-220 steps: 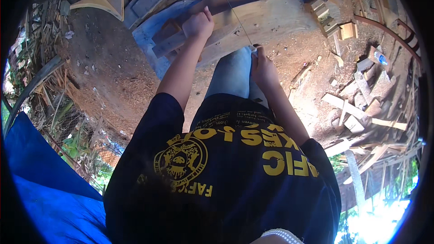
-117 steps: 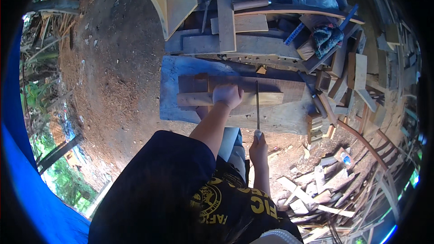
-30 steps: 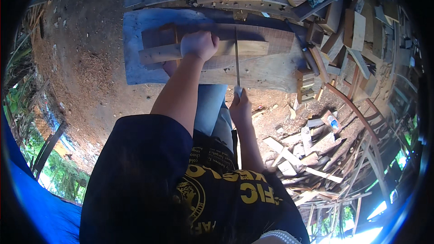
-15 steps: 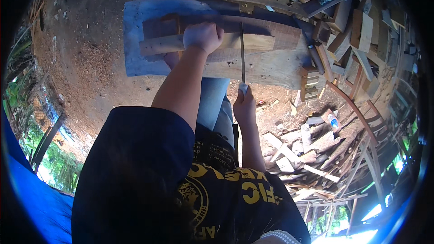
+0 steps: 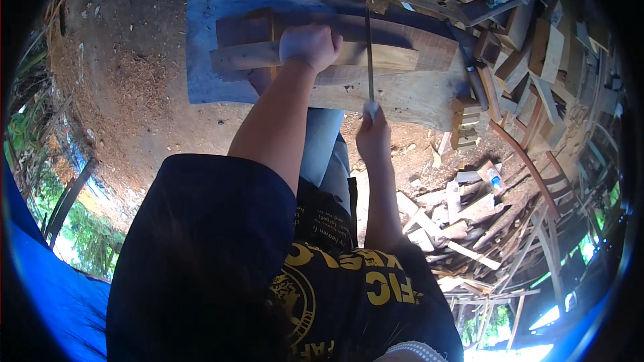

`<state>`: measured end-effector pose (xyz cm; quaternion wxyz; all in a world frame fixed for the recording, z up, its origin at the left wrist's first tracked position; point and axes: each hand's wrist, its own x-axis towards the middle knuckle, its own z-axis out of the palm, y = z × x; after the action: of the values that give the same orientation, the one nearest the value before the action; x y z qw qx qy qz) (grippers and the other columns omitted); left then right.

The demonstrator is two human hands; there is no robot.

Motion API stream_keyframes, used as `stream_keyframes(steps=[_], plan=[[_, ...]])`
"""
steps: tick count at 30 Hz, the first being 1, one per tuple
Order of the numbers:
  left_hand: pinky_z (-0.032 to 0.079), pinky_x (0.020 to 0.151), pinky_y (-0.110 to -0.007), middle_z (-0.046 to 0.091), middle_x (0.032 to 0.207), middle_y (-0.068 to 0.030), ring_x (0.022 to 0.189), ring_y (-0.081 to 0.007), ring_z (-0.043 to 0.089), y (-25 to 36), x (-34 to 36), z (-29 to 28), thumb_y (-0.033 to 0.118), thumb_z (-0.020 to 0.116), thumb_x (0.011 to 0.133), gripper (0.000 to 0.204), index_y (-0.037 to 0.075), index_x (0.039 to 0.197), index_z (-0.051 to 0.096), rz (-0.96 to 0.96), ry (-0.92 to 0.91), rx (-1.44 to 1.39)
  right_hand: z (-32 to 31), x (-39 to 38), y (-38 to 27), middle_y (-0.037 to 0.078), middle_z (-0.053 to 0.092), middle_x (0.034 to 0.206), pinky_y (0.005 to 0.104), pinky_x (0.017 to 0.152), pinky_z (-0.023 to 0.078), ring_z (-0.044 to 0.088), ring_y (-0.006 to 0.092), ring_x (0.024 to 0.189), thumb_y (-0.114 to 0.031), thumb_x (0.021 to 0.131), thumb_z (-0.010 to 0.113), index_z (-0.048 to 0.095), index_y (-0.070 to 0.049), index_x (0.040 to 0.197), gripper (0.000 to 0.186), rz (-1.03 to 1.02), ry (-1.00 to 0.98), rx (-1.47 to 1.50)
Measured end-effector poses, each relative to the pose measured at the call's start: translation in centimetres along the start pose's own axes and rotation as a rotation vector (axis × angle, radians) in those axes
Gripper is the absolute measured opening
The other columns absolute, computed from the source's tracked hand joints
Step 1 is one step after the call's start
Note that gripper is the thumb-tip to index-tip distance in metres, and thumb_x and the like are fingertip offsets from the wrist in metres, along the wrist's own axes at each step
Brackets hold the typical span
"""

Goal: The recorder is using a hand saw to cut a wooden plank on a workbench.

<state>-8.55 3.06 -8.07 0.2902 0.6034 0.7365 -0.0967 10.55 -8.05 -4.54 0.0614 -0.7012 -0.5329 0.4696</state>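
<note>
1. Near the left edge of the worktop: left end of the narrow wood strip, which lies lengthwise over a wide brown board.
2. About mid-strip: the person's left hand, fingers curled, clamped on the strip.
3. Right of that hand: saw, blade crossing the strip, tip toward the worktop's far edge.
4. By the near edge: right hand, closed around the saw's pale handle.
5. Beside the near right corner: slotted wooden block.
</note>
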Motion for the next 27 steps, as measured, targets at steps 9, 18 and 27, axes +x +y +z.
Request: stream_keyframes(steps=[9,18,27], plan=[[0.053,0.071,-0.043,0.068,0.08,-0.0151,0.075,-0.0327,0.066,-0.2,-0.1,-0.1,0.035,0.043,0.086,0.039,0.007,0.078,0.068,0.006,0.061,-0.016,0.0,-3.5,2.3,0.033,0.061,0.097,0.0495,0.076,0.049,0.057,0.0485,0.097,-0.016,0.095,0.045,0.05,0.001,0.12,0.031,0.057,-0.022,0.023],[0.054,0.071,-0.044,0.068,0.079,-0.0147,0.072,-0.0325,0.067,0.0,-0.2,0.7,0.037,0.045,0.086,0.039,0.007,0.078,0.068,0.026,0.063,-0.023,-0.8,1.0,-0.3,0.033,0.061,0.096,0.0484,0.077,0.049,0.058,0.0486,0.096,-0.016,0.095,0.045,0.049,0.003,0.121,0.032,0.04,-0.063,0.044],[0.054,0.07,-0.044,0.068,0.079,-0.0138,0.072,-0.0324,0.067,0.6,0.2,0.0,0.038,0.047,0.086,0.038,0.007,0.078,0.068,0.03,0.087,0.003,-1.1,0.9,-1.1,0.034,0.06,0.098,0.0477,0.08,0.048,0.057,0.0471,0.1,-0.017,0.094,0.046,0.05,0.003,0.119,0.032,0.059,-0.039,0.069]])
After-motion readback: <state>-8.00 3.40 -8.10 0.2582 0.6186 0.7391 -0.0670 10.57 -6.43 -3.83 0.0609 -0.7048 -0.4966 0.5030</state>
